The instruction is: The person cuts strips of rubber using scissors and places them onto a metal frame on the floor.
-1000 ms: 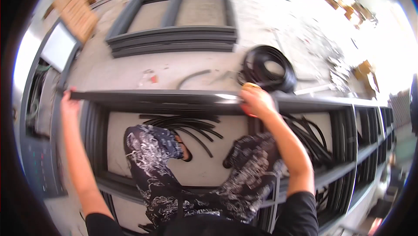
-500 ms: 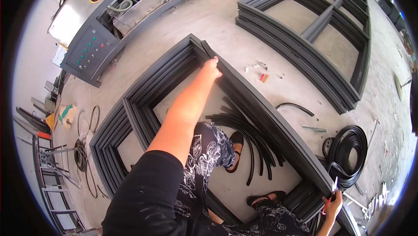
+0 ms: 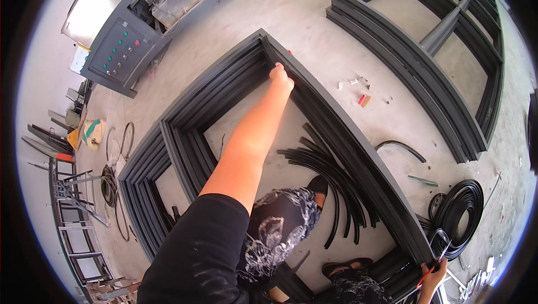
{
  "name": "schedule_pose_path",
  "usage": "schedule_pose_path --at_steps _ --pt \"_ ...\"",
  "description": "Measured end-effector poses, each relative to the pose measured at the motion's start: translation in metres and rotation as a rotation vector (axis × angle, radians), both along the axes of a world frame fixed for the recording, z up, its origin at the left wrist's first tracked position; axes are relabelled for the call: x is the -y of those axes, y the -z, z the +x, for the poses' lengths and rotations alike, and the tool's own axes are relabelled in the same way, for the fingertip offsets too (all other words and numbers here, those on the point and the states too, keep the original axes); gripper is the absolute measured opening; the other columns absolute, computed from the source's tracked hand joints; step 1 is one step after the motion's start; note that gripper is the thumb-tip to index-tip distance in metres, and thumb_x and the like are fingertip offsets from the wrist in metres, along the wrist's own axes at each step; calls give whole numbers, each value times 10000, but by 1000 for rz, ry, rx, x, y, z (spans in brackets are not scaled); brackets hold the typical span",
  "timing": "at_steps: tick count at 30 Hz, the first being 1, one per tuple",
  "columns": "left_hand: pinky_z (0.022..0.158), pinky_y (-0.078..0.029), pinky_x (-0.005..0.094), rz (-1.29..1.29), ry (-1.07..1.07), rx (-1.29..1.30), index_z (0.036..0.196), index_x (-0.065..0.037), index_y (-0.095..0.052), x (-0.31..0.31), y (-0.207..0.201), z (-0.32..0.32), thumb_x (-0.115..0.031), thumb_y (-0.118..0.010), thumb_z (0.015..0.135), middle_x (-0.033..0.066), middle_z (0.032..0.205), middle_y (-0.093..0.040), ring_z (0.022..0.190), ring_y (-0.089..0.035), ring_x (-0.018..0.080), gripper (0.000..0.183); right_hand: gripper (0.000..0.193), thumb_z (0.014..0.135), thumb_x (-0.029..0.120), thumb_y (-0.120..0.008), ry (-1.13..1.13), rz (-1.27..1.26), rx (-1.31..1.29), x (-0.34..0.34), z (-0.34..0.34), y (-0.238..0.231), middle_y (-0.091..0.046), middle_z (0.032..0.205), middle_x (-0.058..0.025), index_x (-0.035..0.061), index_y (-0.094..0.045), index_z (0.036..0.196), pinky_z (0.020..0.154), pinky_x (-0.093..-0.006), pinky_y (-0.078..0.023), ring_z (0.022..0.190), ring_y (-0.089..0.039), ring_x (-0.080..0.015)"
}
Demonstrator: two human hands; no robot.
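A stack of dark grey window frames [image 3: 358, 147] lies around my legs. My left hand [image 3: 282, 75] reaches to the far corner, its fingers closed on a thin black rubber strip [image 3: 270, 49] against the inner side of the top frame. At the near right corner, my right hand [image 3: 436, 277] grips scissors [image 3: 430, 271] with red-orange handles, blades pointing up and apart. That hand also rests by the frame's edge; whether it touches the strip is hidden. Several cut black strips [image 3: 336, 183] lie on the floor inside the frame.
A coil of black strip [image 3: 462, 214] lies just right of the frame. Another frame stack [image 3: 392, 74] sits at the far right. A grey machine with a button panel [image 3: 120, 54] stands at the far left. Small scraps [image 3: 364, 100] and a loose strip piece [image 3: 402, 148] dot the floor.
The view has shifted, moving most things rightward. The strip's end, which stuck out over the frame's far corner, now lies along its inner side under my left hand. My right hand keeps the scissors.
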State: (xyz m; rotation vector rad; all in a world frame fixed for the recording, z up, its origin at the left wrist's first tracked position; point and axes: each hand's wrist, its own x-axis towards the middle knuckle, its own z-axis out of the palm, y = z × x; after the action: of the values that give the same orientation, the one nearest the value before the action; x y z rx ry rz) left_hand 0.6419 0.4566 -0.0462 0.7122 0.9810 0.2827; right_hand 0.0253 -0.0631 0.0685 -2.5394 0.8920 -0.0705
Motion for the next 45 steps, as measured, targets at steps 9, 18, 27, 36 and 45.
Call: schedule_pose_path --at_steps 9,18,27,36,45 --pt "978 -410 388 -95 16 128 1107 -34 -588 -20 -5 6 -305 -512 961 49 1220 -584 1076 -558 167 317 454 580 -8 -747 -27 67 27 -14 34 -6 -427 802 -15 55 -469 934 679 -271 -375 732 -412 -148" --pt "989 -408 388 140 178 -101 1243 41 -492 -15 -19 15 -303 -506 960 155 1367 -468 1170 -519 259 446 515 563 -9 -761 -17 116 -1 -11 23 -3 -443 846 -11 45 -493 999 659 -264 -376 727 -410 -136" --pt "688 -448 390 402 445 -514 1065 -152 -577 -15 -30 27 -353 -499 921 32 1045 -575 884 -531 199 259 564 537 30 -784 -56 -24 49 -16 16 1 -474 841 -36 33 -507 1028 685 -295 -390 734 -430 -176" --pt "577 -442 337 415 405 -409 1085 -147 -532 -9 -7 26 -420 -509 942 20 1024 -558 823 -515 181 309 495 541 28 -770 -38 -41 44 -19 20 -6 -456 778 -34 46 -502 956 656 -296 -382 706 -427 -172" --pt "549 -482 379 1000 429 -417 1038 -34 -472 -9 4 21 -205 -408 972 104 895 -585 746 -572 201 194 481 543 27 -756 -41 2 56 -8 18 -1 -442 772 -31 37 -488 942 635 -289 -380 690 -417 -161"
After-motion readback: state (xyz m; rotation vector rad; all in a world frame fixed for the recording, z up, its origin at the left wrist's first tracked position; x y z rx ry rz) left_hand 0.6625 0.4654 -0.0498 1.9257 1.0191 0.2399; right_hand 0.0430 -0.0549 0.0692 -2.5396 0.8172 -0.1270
